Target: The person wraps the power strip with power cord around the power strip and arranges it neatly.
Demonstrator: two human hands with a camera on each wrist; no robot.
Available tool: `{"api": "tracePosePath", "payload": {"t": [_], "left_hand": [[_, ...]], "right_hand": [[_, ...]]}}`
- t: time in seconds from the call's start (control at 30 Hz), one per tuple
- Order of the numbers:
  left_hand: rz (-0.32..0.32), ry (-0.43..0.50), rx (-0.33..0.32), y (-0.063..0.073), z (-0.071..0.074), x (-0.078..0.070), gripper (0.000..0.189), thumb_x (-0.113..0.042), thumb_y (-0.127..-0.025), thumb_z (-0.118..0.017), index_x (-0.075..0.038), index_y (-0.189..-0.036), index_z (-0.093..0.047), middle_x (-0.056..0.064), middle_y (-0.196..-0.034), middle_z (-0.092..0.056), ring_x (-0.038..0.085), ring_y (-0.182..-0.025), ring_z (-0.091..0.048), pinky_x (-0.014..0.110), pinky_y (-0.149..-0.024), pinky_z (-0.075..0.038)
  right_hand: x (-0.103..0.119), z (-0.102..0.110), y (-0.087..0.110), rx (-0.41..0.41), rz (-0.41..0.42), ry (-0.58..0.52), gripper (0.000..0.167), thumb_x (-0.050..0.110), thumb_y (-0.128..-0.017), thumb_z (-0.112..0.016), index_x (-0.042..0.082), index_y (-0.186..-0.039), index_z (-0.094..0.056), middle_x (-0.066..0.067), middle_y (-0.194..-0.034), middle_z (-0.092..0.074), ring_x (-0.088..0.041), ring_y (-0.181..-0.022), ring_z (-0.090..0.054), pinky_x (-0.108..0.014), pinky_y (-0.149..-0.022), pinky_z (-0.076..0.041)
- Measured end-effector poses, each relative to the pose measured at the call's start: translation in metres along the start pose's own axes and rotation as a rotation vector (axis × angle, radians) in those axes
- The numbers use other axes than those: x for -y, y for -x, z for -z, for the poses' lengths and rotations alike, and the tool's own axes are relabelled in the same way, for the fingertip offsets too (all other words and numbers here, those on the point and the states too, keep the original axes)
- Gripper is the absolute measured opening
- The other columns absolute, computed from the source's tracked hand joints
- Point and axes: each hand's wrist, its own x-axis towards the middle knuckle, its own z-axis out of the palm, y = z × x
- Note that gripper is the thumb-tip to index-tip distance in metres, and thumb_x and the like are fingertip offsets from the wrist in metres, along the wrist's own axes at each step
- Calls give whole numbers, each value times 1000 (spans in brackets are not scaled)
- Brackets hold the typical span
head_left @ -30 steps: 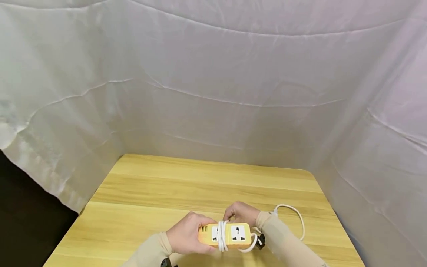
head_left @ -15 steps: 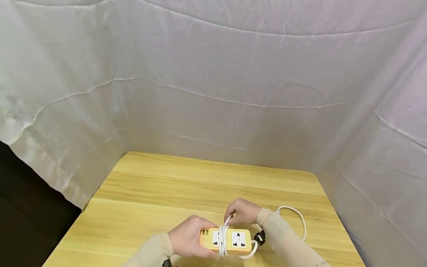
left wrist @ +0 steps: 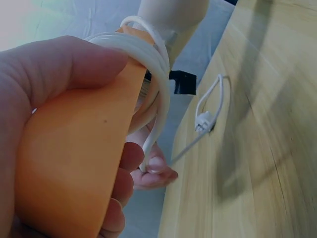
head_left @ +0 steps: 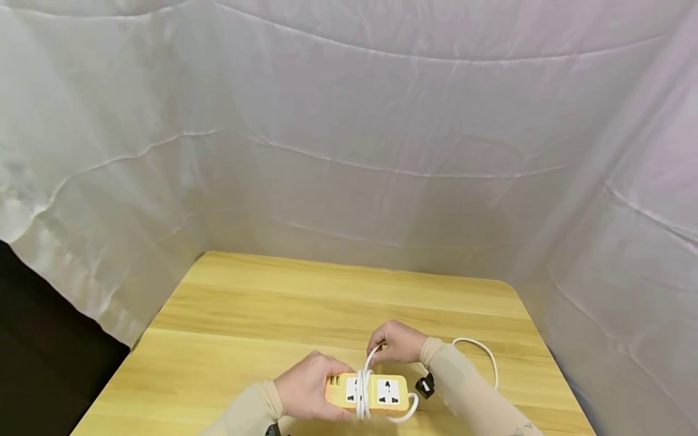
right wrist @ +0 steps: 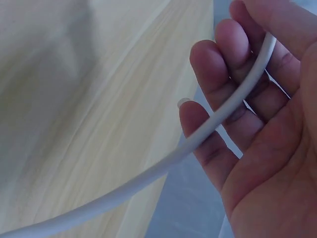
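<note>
The right hand (head_left: 400, 343) pinches the white cable (right wrist: 213, 121) between thumb and index finger, beyond the far long edge of the power strip, while its other fingers are loosely curved behind the cable. The left hand (head_left: 311, 387) is wrapped around the USB end of the yellow power strip (head_left: 382, 392), which it holds raised, apart from the tabletop (head_left: 327, 303). Several turns of cable lie around the strip's middle, so the step in hand seems to concern these turns; whether they are being added or removed, I cannot tell. In my judgement, the next move calls for a steady left hand and a right hand which guides the cable around the strip without pulling it askew. Farther out, the plug (left wrist: 203, 121) rests on the tabletop beside a loose cable loop.
</note>
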Motion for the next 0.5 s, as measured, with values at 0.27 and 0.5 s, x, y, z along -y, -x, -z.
{"api": "tracePosePath", "payload": {"t": [0.27, 0.5], "left_hand": [[-13, -22, 4, -1, 2, 1, 33, -28, -72, -83, -19, -101, -70, -19, -80, -63, -9, -59, -50, 12, -50, -45], [2, -36, 18, 2, 4, 3, 34, -29, -73, -83, -18, -102, -70, -19, -81, -64, -9, -61, -51, 12, -52, -45]], "right_hand": [[4, 4, -2, -24, 23, 37, 4, 18, -83, -76, 18, -79, -75, 18, -75, -66, 2, -69, -59, -17, -63, -50], [9, 6, -7, -42, 58, 75, 5, 18, -82, -76, 20, -78, -74, 18, -74, -65, 4, -67, -58, -16, -63, -49]]}}
